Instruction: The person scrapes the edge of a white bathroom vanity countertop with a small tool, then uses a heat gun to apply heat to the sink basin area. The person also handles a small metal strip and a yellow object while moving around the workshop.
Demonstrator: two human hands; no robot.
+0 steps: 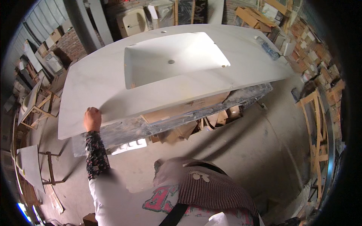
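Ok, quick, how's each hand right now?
Left hand: closed, fingers curled, over the near left part of the white countertop; whether anything is inside can't be told.
Right hand: not in view, so can't be told.

Left hand (92, 119): bare, raised ahead of the torso, on the person's left; back of the hand upward.
Left fingers (91, 110): curled into a fist; palm hidden.
Left wrist (93, 130): nearly straight, in line with the forearm.
Left forearm (97, 154): extended forward, covered by a dark floral sleeve.
Left elbow: blurred; bend cannot be determined.
Torso (137, 207): below the hand, clothed in white.
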